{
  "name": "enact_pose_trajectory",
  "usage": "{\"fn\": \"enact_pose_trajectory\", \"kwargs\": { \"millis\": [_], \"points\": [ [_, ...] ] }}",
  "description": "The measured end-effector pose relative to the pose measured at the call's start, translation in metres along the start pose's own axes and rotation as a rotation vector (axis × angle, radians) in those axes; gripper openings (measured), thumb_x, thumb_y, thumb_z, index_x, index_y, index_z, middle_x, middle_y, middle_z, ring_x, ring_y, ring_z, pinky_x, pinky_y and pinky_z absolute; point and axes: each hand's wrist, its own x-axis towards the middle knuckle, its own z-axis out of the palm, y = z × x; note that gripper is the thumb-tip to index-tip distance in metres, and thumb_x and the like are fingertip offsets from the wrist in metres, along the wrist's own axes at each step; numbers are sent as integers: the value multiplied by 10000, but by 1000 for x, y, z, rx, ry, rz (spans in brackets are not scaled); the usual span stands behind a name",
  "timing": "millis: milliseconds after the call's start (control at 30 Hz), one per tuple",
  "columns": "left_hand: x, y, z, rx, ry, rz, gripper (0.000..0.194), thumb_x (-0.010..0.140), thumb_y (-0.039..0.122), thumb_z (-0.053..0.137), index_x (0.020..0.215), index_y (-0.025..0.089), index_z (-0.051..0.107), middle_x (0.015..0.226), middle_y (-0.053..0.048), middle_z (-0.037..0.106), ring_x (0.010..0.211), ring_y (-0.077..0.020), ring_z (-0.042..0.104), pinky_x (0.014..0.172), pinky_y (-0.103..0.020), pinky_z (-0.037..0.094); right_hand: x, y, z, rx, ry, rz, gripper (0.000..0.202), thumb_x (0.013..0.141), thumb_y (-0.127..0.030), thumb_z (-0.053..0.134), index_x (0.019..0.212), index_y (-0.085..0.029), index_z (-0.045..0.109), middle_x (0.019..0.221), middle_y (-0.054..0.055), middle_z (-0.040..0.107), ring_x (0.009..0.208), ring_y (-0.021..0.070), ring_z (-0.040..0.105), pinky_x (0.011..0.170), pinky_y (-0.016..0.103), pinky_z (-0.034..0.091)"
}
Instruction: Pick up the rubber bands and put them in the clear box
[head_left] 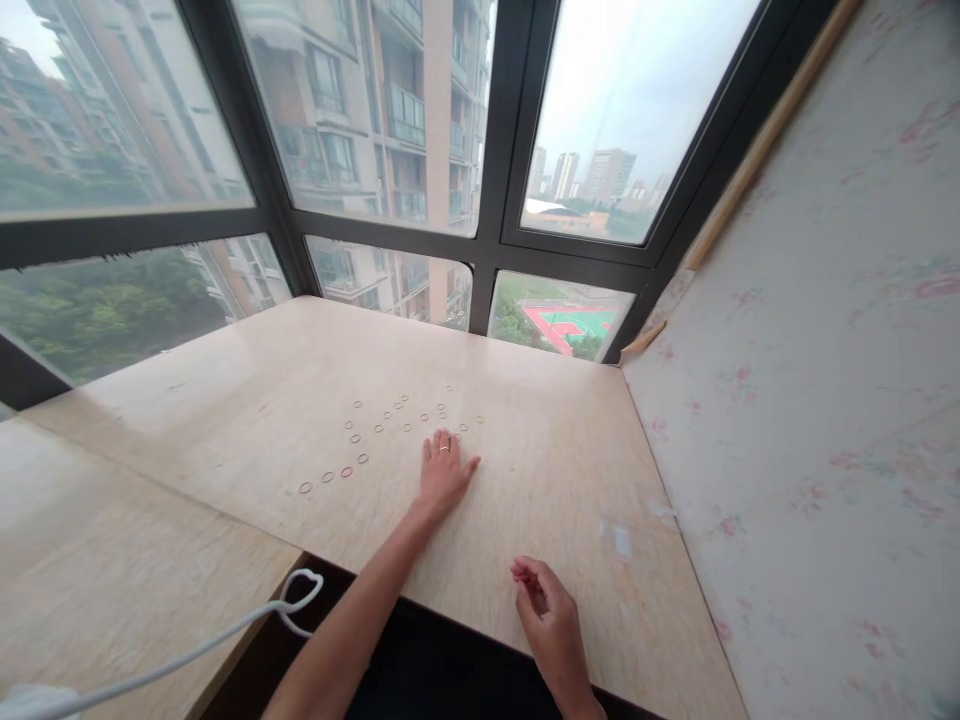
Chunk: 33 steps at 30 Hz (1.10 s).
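Several small thin rings (355, 439) are scattered over the middle of the pale wooden table (570, 450); one of them is reddish (346, 472). My left hand (444, 475) reaches forward, palm down, beside the right-hand part of the scattered rings. Its thumb is spread from the fingers, and a ring is worn on one finger. Nearer the front edge, my right hand (550, 615) is curled with thumb and fingertips close together. Whatever its fingers may hold is too small to make out.
A white cable (187, 652) loops at the lower left by a dark gap. Dark-framed windows (486, 200) border the back. A patterned wall (832, 420) stands at the right, and a pale patch (622, 542) lies on the table's right side.
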Motion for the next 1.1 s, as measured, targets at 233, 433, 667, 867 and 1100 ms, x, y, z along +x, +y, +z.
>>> {"fn": "enact_pose_trajectory", "kwargs": {
  "millis": [233, 433, 667, 867, 1100],
  "points": [
    [-16, 15, 4, -202, -56, 382, 519, 940, 454, 409, 1350, 138, 447, 1411, -167, 467, 1385, -256, 309, 1148, -459, 203, 1, -6, 1, -45, 20, -14, 189, 859, -257, 568, 994, -171, 668, 927, 103, 709, 865, 217, 695, 797, 327, 580],
    [-12, -4, 0, -165, -65, 283, 428, 937, 399, 429, 1278, 155, 518, 1409, -164, 469, 1364, -265, 347, 1133, -461, 226, 1, -11, 0, -75, -4, 4, 197, 857, -218, 533, 1007, -175, 652, 939, 96, 699, 874, 207, 683, 807, 329, 567],
    [-8, -59, -15, -68, 91, 50, 438, 923, 331, 397, 1255, 67, 507, 1347, -238, 500, 1315, -324, 400, 1075, -498, 303, 2, -16, 0, -104, 2, 0, 200, 857, -232, 526, 999, -177, 657, 936, 84, 697, 859, 198, 677, 784, 314, 566],
    [-15, -76, -33, -143, 311, -122, 379, 890, 237, 393, 1185, 54, 544, 1229, -242, 565, 1204, -327, 493, 1005, -466, 392, 2, -17, 0, -136, -1, -19, 196, 864, -215, 516, 1000, -179, 654, 938, 87, 697, 860, 203, 677, 784, 330, 570],
    [-42, -2, -24, -376, 147, 34, 249, 895, 187, 427, 1054, 179, 619, 1013, -113, 634, 871, -219, 618, 790, -341, 483, 3, -15, 0, -113, 3, -18, 200, 861, -221, 524, 1010, -180, 652, 931, 91, 703, 865, 211, 678, 796, 352, 570]
  ]
}}
